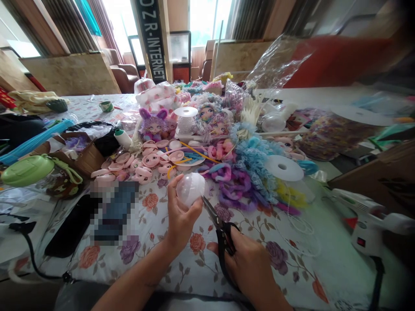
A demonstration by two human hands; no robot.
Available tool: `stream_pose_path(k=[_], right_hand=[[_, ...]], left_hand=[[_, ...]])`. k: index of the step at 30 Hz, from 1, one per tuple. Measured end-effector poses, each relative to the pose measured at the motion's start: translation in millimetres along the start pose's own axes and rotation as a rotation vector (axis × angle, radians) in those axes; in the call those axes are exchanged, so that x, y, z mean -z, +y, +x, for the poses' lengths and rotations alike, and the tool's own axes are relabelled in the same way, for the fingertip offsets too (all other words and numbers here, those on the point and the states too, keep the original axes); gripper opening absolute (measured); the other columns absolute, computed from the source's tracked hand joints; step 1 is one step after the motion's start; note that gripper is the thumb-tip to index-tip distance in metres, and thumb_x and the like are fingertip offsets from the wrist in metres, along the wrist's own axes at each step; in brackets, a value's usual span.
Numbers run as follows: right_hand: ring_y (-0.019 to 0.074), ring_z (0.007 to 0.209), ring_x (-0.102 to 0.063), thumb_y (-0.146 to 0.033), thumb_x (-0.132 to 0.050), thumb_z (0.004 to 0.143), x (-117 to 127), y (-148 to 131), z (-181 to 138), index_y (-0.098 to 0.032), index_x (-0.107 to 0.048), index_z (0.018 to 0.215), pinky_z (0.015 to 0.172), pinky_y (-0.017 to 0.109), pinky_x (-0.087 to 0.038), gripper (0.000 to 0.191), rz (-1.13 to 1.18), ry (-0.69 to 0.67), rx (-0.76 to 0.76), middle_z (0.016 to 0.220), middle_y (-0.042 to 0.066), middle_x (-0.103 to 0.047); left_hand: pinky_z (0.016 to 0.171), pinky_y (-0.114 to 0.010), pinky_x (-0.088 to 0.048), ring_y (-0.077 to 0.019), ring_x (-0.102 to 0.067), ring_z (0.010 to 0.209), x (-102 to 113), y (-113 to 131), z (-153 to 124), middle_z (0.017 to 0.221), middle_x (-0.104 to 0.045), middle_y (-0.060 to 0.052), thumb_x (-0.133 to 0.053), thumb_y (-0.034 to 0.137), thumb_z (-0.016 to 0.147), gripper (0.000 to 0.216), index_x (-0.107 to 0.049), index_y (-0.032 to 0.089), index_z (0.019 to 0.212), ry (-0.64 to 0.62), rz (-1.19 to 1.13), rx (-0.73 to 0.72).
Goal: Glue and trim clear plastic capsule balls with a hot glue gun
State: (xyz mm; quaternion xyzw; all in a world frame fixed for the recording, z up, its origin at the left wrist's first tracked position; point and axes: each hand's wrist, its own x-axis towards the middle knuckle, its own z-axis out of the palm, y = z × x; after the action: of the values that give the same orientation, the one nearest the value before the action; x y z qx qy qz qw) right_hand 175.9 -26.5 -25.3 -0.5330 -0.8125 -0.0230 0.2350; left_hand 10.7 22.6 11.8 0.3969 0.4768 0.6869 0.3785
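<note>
My left hand (181, 211) is wrapped round a ball (191, 189), part clear and part white, and holds it above the flowered tablecloth (151, 242). In my right hand (248, 259) is a pair of scissors (221, 229) with black handles, fingers in the loops. The blade tips point up and left and lie close by the ball's lower right side; whether they touch it I cannot tell. Just past the ball are pink doll face parts (152, 160) in a heap. Purple fluffy trim (235, 188) lies to the right of it.
Behind stand dolls with coloured hair (155, 125) and a white spool (186, 112). Blue lace (259, 160) and another white reel (284, 167) are at right, with a white hot glue gun (366, 224) beyond. On the left lie a black phone-like slab (73, 224) and a green-lidded jar (27, 169).
</note>
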Motion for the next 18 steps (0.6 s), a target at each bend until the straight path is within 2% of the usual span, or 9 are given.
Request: stream_pose_path(k=[11,18], right_hand=[[0.0154,0.046,-0.057,-0.031,-0.049,0.09,-6.0,2.4,-1.4,-0.021,-0.049,0.071,0.049,0.026,-0.031,0.021,0.044,0.018,0.016,0.051,-0.002,-0.056],[0.0141,0.042,-0.052,-0.041,-0.043,0.096,-5.3,-0.7,-0.1,-0.021,-0.048,0.066,0.048,0.026,-0.029,0.036,0.046,0.097,0.003,0.047,-0.002,-0.052]], left_hand=[[0.083,-0.028,-0.05,-0.017,-0.057,0.096,0.7,0.3,-1.2,0.119,-0.053,-0.006,-0.068,0.023,0.072,0.056,-0.046,0.026,0.124,-0.011,-0.031,0.02],[0.075,-0.025,-0.051,-0.0152,-0.058,0.088,-1.4,3.5,-3.1,0.111,-0.055,-0.004,-0.068,0.022,0.073,0.055,-0.046,0.026,0.123,-0.01,-0.065,0.048]])
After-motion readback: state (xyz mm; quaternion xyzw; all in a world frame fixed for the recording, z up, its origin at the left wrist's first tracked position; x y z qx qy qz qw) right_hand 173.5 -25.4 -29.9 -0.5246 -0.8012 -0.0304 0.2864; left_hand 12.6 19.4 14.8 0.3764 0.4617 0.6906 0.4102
